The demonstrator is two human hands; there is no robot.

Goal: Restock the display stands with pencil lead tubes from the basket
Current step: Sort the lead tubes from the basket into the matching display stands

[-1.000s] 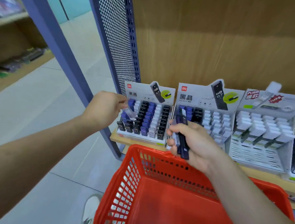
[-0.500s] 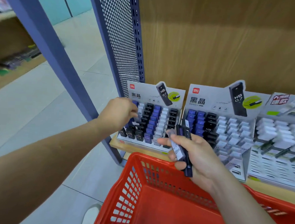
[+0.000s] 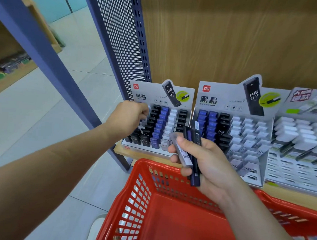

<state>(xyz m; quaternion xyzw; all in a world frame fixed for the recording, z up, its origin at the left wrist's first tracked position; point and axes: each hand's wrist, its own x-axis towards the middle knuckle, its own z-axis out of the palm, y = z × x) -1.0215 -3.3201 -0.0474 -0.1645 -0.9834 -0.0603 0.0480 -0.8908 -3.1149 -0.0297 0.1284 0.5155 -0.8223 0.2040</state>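
Two grey "HB 0.7" display stands sit side by side on a wooden shelf. The left stand (image 3: pixel 173 95) and the right stand (image 3: pixel 218 102) both hold rows of black, blue and white pencil lead tubes. My left hand (image 3: pixel 127 118) is at the far-left column of the left stand, fingertips curled over a clear tube (image 3: pixel 144 120) there. My right hand (image 3: pixel 208 158) hovers above the red basket (image 3: pixel 142 175) and grips a small bundle of tubes (image 3: pixel 185 155), one clear and the others dark blue and black. The visible part of the basket floor is bare.
A third grey stand (image 3: pixel 298 144) with white items stands at the right. A perforated blue panel (image 3: pixel 121 45) and a slanting blue post (image 3: pixel 47 64) border the shelf on the left. Tiled floor and my shoe (image 3: pixel 96 227) lie below left.
My left hand has carried a clear tube from mid-air into the left stand's far-left column. My right hand has kept its bundle and shifted slightly right and down in the view.
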